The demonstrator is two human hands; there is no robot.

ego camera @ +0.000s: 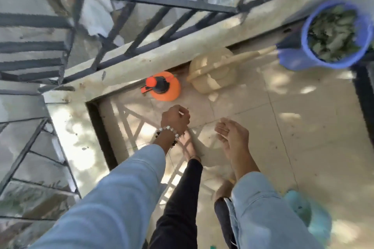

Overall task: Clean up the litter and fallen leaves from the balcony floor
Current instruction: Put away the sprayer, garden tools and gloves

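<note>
My left hand (175,118), with a bead bracelet at the wrist, hovers over the pale tiled balcony floor (303,119) just below an orange spray bottle. Its fingers are curled under, and I see nothing held in them. My right hand (232,136) hangs beside it to the right, palm turned inward and fingers relaxed, holding nothing. A blue bucket (293,61) at the upper right is filled with dry green-brown leaves (334,33). The tiles near my hands show only small dark specks.
The orange spray bottle (165,86) and a cream container (212,75) with a long pale handle stand against the low kerb (125,62) under the dark metal railing (141,32). A teal object (309,214) lies at the lower right. My legs fill the bottom centre.
</note>
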